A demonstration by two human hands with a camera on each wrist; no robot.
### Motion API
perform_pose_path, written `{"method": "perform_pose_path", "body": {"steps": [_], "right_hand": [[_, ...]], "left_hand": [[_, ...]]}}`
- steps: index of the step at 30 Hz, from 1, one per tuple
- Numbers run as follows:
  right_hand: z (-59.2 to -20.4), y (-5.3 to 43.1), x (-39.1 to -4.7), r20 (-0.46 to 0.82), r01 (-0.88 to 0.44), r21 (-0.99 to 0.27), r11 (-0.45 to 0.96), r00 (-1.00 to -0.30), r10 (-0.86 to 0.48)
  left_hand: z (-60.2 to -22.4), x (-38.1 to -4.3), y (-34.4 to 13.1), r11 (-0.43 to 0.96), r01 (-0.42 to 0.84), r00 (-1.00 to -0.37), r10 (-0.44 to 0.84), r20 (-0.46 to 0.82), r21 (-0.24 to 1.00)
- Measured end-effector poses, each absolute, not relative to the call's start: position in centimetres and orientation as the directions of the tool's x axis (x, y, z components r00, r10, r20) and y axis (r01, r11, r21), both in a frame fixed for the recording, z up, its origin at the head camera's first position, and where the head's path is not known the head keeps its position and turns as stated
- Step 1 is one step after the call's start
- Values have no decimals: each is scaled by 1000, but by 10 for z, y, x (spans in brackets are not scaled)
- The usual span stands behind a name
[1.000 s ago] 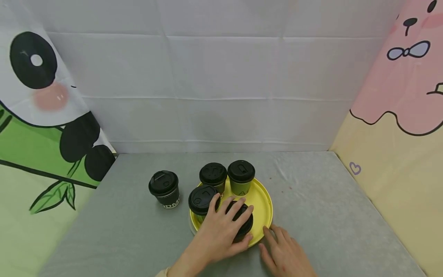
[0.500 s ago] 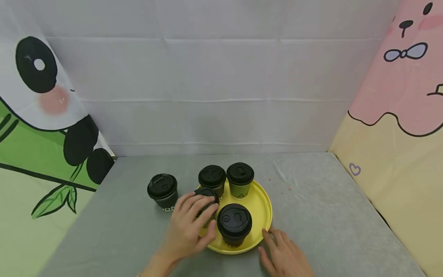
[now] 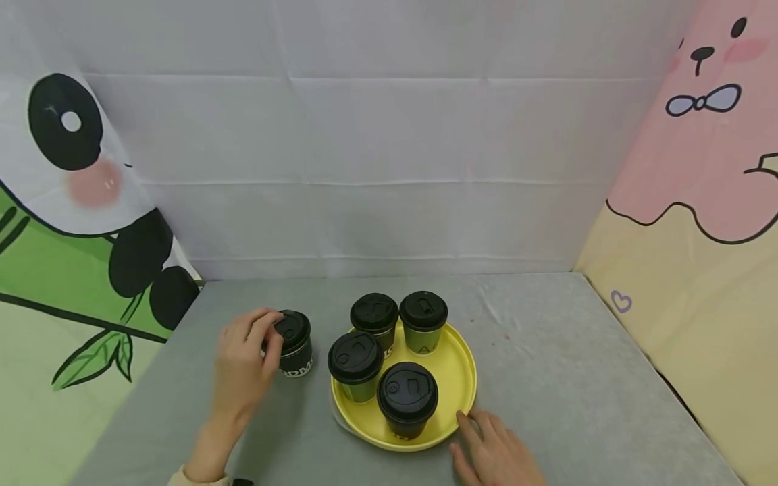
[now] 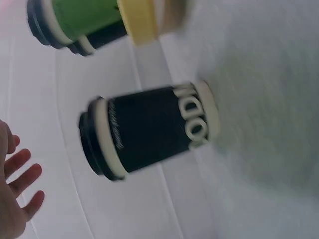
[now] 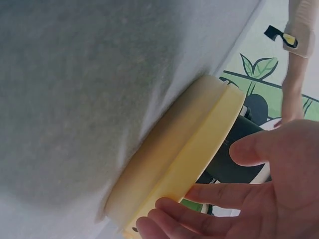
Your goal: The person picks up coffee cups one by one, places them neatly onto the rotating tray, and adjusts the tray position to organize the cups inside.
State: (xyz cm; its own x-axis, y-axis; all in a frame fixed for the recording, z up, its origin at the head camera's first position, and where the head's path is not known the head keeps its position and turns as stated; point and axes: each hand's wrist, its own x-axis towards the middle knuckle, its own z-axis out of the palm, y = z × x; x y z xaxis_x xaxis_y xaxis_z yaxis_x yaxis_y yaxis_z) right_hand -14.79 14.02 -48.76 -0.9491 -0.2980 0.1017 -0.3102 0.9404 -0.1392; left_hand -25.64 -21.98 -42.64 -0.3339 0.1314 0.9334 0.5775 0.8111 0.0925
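Observation:
My left hand (image 3: 243, 364) is beside a lone black paper cup (image 3: 294, 337) with a black lid, its fingers bent loosely at the lid's left side in the head view. In the left wrist view, the fingers (image 4: 26, 181) show a gap from this cup (image 4: 154, 127), which stands upright with pale lettering near its base. My right hand (image 3: 498, 449) touches the near right rim of a round yellow tray (image 3: 457, 378) with extended fingertips. On the tray stand several lidded cups, among them a dark cup (image 3: 407, 398) at the front and a green cup (image 3: 423, 324) at the back.
A pale base (image 5: 119, 209) lies under the tray in the right wrist view. Grey cloth (image 3: 577, 378) covers the table. White fabric (image 3: 389, 162) hangs behind, with printed cartoon panels on both sides.
My left hand has left the front cup, passed over the left cup on the tray and moved left to the lone cup. My right hand stays at the rim.

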Motion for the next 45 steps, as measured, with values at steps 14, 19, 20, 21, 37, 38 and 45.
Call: {"method": "perform_pose_path", "body": {"steps": [14, 19, 20, 21, 37, 38, 45], "right_hand": [[-494, 135, -139, 156, -316, -71, 946, -940, -302], [-495, 133, -136, 173, -327, -47, 944, -933, -314], [-495, 132, -135, 177, -329, -45, 943, -932, -316], [-495, 132, -135, 180, -331, -44, 943, -931, -319], [-491, 129, -133, 39, -357, -82, 930, -934, -355], [-491, 130, -133, 58, -363, -93, 927, -932, -358], [-478, 146, -151, 311, -381, -192, 904, -898, -312]], "left_hand": [[-458, -283, -246, 939, 328, -656, 148, 740, 103], [-461, -288, -244, 943, 302, -732, 134, 668, 142], [-461, -289, -243, 943, 299, -742, 134, 657, 146], [-461, -290, -243, 942, 298, -751, 133, 647, 153], [-471, -286, -241, 924, 276, -825, 87, 559, 264], [-472, -287, -241, 923, 274, -827, 82, 556, 271], [-471, -284, -243, 904, 255, -843, 34, 537, 343]]}}
